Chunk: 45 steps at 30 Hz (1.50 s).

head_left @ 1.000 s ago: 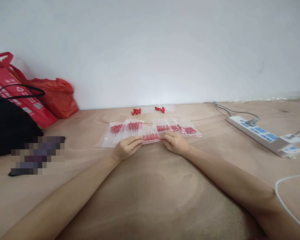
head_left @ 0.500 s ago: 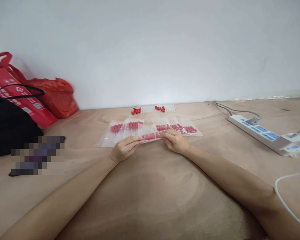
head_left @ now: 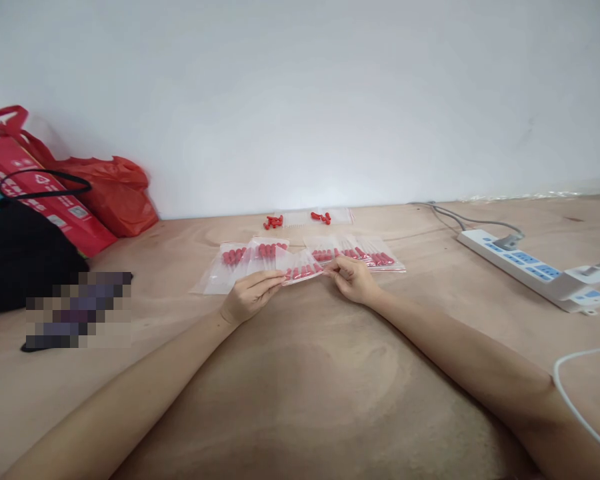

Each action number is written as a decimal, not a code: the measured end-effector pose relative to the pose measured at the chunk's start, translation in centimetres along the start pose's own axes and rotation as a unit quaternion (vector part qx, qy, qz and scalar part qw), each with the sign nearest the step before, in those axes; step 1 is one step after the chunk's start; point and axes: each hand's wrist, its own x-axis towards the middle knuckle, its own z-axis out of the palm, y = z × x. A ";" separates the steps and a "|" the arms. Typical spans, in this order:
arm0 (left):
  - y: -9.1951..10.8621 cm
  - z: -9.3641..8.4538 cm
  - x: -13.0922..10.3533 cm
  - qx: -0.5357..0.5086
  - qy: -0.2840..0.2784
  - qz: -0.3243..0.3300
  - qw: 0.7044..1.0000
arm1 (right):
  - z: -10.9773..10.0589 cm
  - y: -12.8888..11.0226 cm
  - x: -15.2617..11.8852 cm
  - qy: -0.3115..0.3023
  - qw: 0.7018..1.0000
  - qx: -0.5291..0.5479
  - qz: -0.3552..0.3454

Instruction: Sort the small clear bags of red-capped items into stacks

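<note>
A clear zip bag (head_left: 300, 259) with several small red pieces (head_left: 303, 271) in a row is held between my two hands, just above the table. My left hand (head_left: 253, 293) is closed, pinching the bag's left corner. At the right corner, my right hand (head_left: 353, 279) is pinched on the same bag. More filled bags (head_left: 230, 272) overlap behind my left hand, and another fan of bags (head_left: 380, 248) with red pieces lies behind my right. What the red pieces are cannot be made out.
Near the wall lie loose red pieces (head_left: 273, 222) beside flat clear bags (head_left: 296, 219). A white power strip (head_left: 525, 265) with cables is at right. Red bags (head_left: 115, 190), a black bag (head_left: 27, 257) and a blurred dark object (head_left: 77, 313) are at left.
The held bag's right end has risen slightly and tilted, with my right hand shifting a little to the right. My left hand stays nearly still.
</note>
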 end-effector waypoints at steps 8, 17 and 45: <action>0.0 0.1 -0.1 0.014 -0.012 0.007 1.000 | 0.2 0.1 0.0 -0.006 1.000 0.011 0.012; 0.5 0.4 0.5 -0.003 -0.042 -0.031 0.999 | 0.2 -0.3 0.1 -0.025 0.997 -0.050 -0.060; 0.6 1.0 0.4 -0.038 -0.054 -0.007 0.998 | 2.5 -2.9 1.5 0.004 0.932 -0.289 -0.217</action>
